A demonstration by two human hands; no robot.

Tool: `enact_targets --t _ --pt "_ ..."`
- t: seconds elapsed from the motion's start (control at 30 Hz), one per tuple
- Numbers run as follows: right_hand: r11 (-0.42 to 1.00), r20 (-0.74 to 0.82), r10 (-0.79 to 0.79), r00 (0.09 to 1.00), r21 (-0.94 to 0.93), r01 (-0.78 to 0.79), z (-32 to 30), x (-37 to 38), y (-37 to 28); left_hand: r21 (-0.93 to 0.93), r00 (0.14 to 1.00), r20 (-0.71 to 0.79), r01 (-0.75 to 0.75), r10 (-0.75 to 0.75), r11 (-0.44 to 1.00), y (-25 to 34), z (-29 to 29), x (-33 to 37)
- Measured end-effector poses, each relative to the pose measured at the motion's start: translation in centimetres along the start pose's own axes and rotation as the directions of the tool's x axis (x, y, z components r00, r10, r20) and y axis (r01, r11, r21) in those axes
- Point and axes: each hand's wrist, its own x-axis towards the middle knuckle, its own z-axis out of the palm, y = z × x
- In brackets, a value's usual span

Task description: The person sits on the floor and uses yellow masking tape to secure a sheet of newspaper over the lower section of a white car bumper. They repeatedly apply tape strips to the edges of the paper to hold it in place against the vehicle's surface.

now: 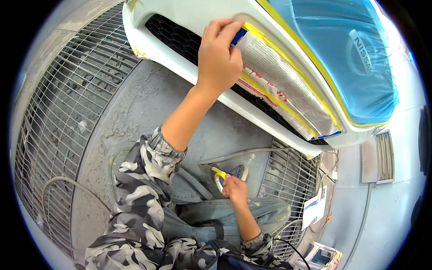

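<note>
My left hand [219,56] is raised to a white car bumper [173,15], its fingers curled and pinching at the upper left end of a strip of yellow masking tape [274,44]. That strip runs along the top edge of a newspaper sheet [265,54] covering part of the bumper's opening. More yellow tape crosses the sheet lower down, and blue shows at its ends. Low over my lap, my right hand [235,188] grips a roll of yellow masking tape [219,182], with a short loose end sticking out. The fingertips of my left hand are partly hidden.
Blue plastic film [333,49] edged with yellow tape covers the car above the bumper. A black honeycomb grille [173,38] shows left of the newspaper. Metal floor grating [67,99] lies at left, with a hose [245,154] across the grey floor. Papers [311,210] are at right.
</note>
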Motion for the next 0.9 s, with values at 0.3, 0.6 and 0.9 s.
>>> enact_targets --t 0.3,0.6,0.9 --pt "1.000 0.026 -0.010 1.000 -0.029 0.011 0.6 0.2 -0.1 0.131 0.999 -0.011 -0.052 0.054 0.990 0.2 0.2 -1.0" --pt "0.999 0.025 -0.012 1.000 -0.047 0.013 1.0 0.0 0.1 0.238 0.987 -0.016 -0.152 0.160 0.959 -1.5 0.2 -3.4" --pt "0.996 0.016 -0.052 0.999 -0.066 0.053 1.0 -0.2 0.3 0.166 0.999 -0.025 -0.040 0.045 0.985 -3.1 -0.4 -7.5"
